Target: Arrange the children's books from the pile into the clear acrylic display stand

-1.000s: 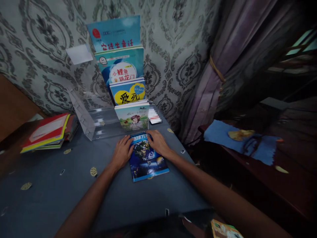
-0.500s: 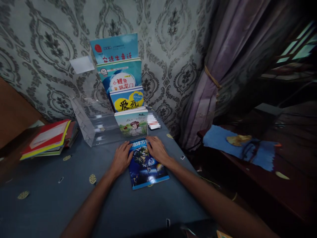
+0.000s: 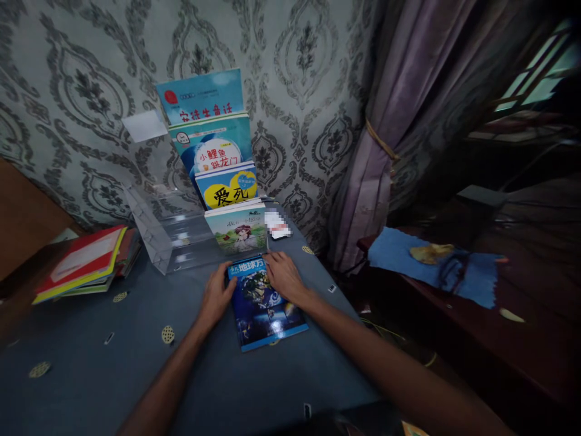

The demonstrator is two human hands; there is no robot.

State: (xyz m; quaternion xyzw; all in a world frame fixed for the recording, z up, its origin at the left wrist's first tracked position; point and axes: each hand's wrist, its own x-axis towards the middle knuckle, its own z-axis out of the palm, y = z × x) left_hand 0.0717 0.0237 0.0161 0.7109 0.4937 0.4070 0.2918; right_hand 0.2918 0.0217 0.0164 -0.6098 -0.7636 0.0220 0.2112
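A dark blue book [image 3: 264,306] with an earth picture lies flat on the blue tablecloth [image 3: 113,369]. My left hand [image 3: 218,295] grips its left edge near the top. My right hand [image 3: 284,277] rests on its upper right corner, fingers curled over the top edge. Just behind the book stands a clear tiered display rack [image 3: 170,233] holding several children's books, the nearest a green-covered one [image 3: 238,228], then a yellow heart cover [image 3: 228,188], a teal one [image 3: 212,142] and a light blue one [image 3: 200,97] at the top.
A stack of red and yellow books [image 3: 84,261] lies at the left. A patterned wall is behind the rack, and a tied purple curtain [image 3: 385,133] hangs at the right. A dark bench with a blue cloth [image 3: 431,266] stands beyond the table's right edge.
The view has shifted slightly; the rack's top books now show fully. My left hand has slid off the cover's top, uncovering the title strip. The book stays flat on the cloth.
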